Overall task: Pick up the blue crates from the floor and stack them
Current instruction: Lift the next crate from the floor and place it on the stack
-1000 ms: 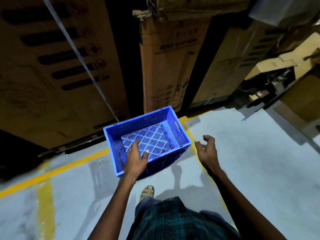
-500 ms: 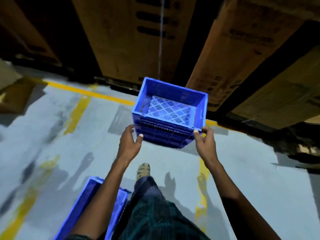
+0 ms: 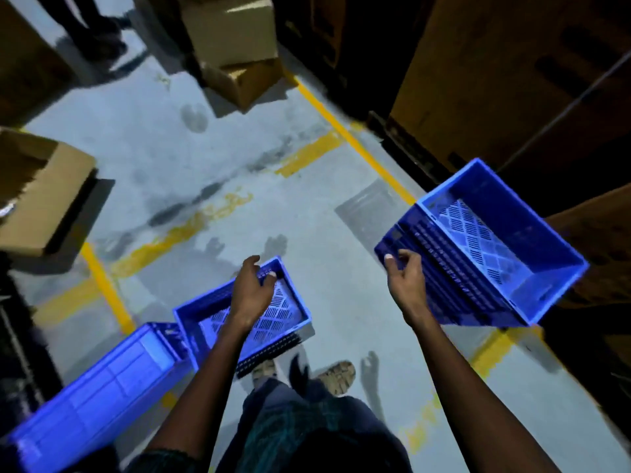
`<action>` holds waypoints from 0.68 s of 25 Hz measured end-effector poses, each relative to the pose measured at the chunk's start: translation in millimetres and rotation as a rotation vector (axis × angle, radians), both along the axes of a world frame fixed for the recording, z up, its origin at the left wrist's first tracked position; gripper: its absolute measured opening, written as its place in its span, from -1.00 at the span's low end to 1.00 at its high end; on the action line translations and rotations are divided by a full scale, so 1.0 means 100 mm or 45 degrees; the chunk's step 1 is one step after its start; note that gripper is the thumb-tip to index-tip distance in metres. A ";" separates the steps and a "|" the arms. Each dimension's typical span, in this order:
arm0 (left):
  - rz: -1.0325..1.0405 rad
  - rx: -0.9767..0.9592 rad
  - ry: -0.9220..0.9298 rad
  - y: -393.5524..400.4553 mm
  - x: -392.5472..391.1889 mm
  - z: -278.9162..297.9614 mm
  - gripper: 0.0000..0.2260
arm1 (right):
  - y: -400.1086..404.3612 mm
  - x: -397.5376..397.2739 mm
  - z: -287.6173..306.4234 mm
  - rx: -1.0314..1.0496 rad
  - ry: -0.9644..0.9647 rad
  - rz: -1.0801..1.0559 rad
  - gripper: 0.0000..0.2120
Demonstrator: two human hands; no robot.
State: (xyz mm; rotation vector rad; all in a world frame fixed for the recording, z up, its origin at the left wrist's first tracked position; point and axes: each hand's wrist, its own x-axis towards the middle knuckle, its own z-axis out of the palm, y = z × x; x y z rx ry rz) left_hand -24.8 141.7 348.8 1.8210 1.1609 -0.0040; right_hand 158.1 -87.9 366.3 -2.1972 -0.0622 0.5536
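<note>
A blue crate [image 3: 532, 254] with a slotted bottom hangs tilted in the air at the right. My right hand [image 3: 406, 281] grips its near corner. A second blue crate [image 3: 283, 315] sits on the grey floor in front of my feet. My left hand [image 3: 251, 291] is curled over its far rim, thumb inside and fingers outside. A third, larger blue crate [image 3: 102, 387] lies at the lower left, touching the second one; its lower end runs out of view.
An open cardboard box [image 3: 41, 199] lies at the left, and two more cardboard boxes [image 3: 239, 39] are stacked at the top. Tall cartons [image 3: 512, 80] line the right behind a yellow floor line [image 3: 355, 145]. Another person's legs [image 3: 88, 22] stand at the top left.
I have turned left. The crate held in both hands is now in my right hand alone, swung to the right. My left hand has dropped onto the floor crate's rim.
</note>
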 end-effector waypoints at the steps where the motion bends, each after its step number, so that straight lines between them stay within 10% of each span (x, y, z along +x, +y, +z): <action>1: -0.003 0.006 0.011 0.07 -0.12 -0.04 -0.53 | 0.14 -0.05 -0.03 -0.009 0.005 0.026 -0.58; 10: 0.236 -0.030 0.155 0.80 -1.22 -0.99 -0.63 | 1.21 -0.71 -0.88 -0.200 0.059 0.568 -0.59; 17: 0.296 -0.131 0.346 0.95 -1.48 -2.52 -0.52 | 1.73 -0.97 -2.67 -0.400 0.203 0.868 -0.57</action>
